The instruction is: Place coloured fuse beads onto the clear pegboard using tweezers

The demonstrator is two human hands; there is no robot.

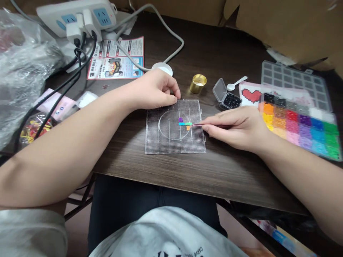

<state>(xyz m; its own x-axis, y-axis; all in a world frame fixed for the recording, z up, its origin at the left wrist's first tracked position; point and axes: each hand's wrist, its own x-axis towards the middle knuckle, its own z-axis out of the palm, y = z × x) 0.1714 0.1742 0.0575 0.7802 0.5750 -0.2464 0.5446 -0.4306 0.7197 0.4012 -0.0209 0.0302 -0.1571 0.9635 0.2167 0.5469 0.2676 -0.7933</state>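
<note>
A clear square pegboard point(175, 146) lies on the dark wooden table, with a round outline on it. Inside that circle sits a small patch of purple, blue, green and orange fuse beads point(184, 124). The thumb and forefinger of my left hand point(155, 90) close on the board's far edge. My right hand point(235, 126) pinches a pair of thin pinkish tweezers point(197, 125), whose tips touch the right end of the bead patch. Whether a bead is between the tips is too small to tell.
A gold cup point(198, 84), an opened box of black beads point(230, 101) and a white scoop point(237, 83) stand behind. The sectioned bead case point(300, 125) is at right. A power strip point(77, 16), cables, leaflet point(116, 59) and plastic wrap point(24, 64) fill the left.
</note>
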